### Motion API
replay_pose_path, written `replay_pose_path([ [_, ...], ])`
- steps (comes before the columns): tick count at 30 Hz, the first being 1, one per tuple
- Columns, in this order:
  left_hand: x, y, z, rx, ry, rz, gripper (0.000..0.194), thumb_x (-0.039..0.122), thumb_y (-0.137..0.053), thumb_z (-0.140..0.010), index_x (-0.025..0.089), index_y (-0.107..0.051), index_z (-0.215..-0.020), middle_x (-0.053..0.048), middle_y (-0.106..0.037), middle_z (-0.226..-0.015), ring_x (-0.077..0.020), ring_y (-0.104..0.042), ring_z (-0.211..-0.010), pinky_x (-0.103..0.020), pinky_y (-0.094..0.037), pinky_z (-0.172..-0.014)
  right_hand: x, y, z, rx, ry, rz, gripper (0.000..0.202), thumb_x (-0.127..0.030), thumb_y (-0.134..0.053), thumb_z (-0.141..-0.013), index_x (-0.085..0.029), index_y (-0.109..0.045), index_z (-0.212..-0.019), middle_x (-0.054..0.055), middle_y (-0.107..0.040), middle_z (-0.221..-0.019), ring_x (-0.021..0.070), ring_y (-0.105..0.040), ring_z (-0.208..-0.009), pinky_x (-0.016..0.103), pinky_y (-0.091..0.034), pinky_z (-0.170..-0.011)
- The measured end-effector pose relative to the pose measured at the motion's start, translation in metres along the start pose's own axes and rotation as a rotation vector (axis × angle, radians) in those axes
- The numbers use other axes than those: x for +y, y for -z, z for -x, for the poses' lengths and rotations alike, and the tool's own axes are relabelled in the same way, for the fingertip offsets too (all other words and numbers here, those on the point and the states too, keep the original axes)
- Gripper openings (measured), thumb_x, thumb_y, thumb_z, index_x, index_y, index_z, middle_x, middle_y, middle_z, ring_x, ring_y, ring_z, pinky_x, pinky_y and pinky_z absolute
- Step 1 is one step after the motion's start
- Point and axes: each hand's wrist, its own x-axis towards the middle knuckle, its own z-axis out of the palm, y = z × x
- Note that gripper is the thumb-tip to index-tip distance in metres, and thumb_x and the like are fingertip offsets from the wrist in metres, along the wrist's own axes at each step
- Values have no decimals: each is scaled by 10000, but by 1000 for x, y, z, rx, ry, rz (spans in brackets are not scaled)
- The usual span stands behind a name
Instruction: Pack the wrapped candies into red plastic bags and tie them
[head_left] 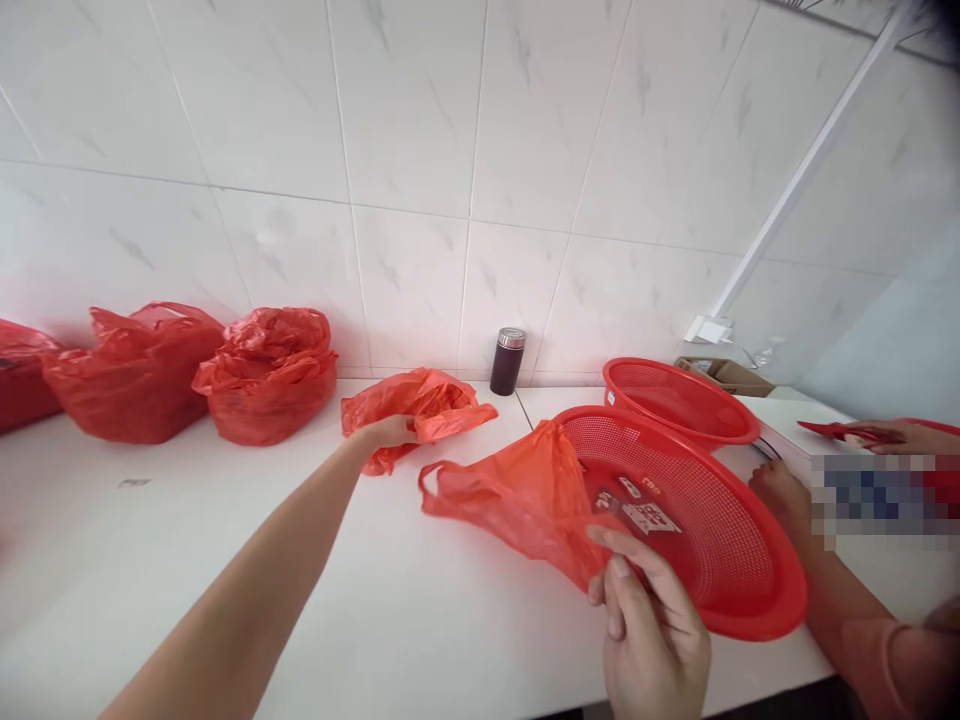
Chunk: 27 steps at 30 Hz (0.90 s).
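My left hand reaches forward and is closed on the edge of a crumpled red plastic bag lying near the wall. Closer to me, my right hand pinches the rim of another red plastic bag. That bag looks thin and slack, with a handle loop pointing left, and it lies partly over the left rim of a large red mesh basket. Several small flat printed pieces rest on the basket's bottom.
Filled red bags stand at the left along the tiled wall. A dark flask stands behind. A second red basket and a cardboard box are at the back right. Another person's hands are at the right, one holding something red.
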Motion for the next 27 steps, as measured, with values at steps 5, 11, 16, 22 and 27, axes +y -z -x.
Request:
replay_pose_path([
  [5, 10, 37, 27, 205, 25, 9, 337, 338, -590, -917, 148, -594, -1195, -98, -605, -1219, -236, -612, -1056, -456, -516, -896, -8, -2, 4, -161, -48, -11, 193, -356, -665, -850, -199, -731, -942, 92, -724, -879, 71, -434, -452, 261, -428, -464],
  [11, 68, 32, 116, 457, -83, 58, 217, 263, -460, -945, 197, -577, -1115, -84, -616, -1225, -231, -555, -1161, -417, -455, -987, -31, -9, 11, -244, -76, -185, 117, -284, -633, -883, -279, -731, -948, 63, -728, -931, 20, -358, -401, 222, -416, -441],
  [16, 99, -63, 178, 205, -501, 107, 192, 441, -626, -846, 286, -684, -945, -59, -547, -1367, -280, -524, -1230, -440, -469, -992, -57, -16, 15, -285, -98, -294, 158, -258, -639, -867, -314, -722, -988, 45, -728, -965, 10, -314, -389, 181, -400, -397],
  [22, 37, -105, 158, 448, -111, -83, 263, 203, -450, -873, 198, -701, -949, -133, -640, -1220, -323, -611, -1061, -508, -485, -938, -70, 3, 13, -296, -131, -286, 237, -263, -594, -893, -357, -691, -1087, 61, -711, -1045, 18, -221, -388, 163, -262, -319],
  [27, 4, -43, 176, 458, -23, -46, 299, 182, -403, -805, 198, -676, -927, -99, -632, -1201, -260, -655, -938, -377, -554, -762, -44, 20, -8, -356, -133, 76, 273, -328, -594, -902, -350, -658, -1167, 70, -683, -1147, 32, -410, -426, 211, -424, -424],
])
